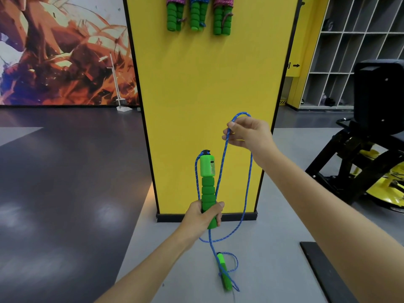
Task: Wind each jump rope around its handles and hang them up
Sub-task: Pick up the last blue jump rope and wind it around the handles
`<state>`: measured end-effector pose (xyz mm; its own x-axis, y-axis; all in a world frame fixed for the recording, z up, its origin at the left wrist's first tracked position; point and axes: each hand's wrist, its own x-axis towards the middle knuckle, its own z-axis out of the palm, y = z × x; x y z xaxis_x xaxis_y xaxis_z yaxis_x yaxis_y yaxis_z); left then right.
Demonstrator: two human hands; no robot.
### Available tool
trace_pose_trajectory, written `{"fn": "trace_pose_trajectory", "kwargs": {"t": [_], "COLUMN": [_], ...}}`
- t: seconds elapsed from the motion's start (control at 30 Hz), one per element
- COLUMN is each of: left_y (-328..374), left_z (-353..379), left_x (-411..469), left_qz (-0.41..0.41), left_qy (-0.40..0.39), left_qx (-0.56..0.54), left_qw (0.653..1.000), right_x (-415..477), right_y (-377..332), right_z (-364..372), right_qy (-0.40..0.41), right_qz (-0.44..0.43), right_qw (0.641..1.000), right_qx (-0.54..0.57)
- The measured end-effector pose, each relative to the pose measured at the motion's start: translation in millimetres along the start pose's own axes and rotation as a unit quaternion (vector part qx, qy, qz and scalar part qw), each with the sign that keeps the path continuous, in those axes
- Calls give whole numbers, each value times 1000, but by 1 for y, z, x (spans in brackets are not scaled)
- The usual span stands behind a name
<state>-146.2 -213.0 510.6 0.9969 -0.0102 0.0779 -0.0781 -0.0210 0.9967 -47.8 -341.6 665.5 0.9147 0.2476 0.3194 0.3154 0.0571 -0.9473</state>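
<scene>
Left hand (204, 215) clenched round lower end of green handle (207, 184), held upright. Right hand (244, 132), well apart and higher, pinched loop of blue rope (247, 193) between thumb and fingers. No turns on handle yet, by look of it. Second handle (224, 272) lay on grey floor (273, 270), rope trailing to it. Beyond, on yellow panel (207, 84), three wound ropes (197, 14) hung already. Left: wind this one, hang it.

Blue rope (247, 189), upright green handle (207, 182), 2nd handle (224, 272) on floor (273, 270)
</scene>
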Motion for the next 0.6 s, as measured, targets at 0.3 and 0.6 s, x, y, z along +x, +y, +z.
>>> {"fn": "trace_pose_trajectory", "kwargs": {"t": [0.3, 0.6], "left_y": [1, 4], "left_z": [-4, -5], "left_x": [-2, -3], "left_qz": [0, 1], "left_qy": [9, 24], "left_qx": [4, 2], "left_qw": [1000, 1000], "right_x": [-2, -38], "right_y": [11, 58], "right_z": [4, 19], "right_qy": [-10, -92], "right_qz": [51, 184], "right_qw": [994, 971], "right_qx": [97, 118]}}
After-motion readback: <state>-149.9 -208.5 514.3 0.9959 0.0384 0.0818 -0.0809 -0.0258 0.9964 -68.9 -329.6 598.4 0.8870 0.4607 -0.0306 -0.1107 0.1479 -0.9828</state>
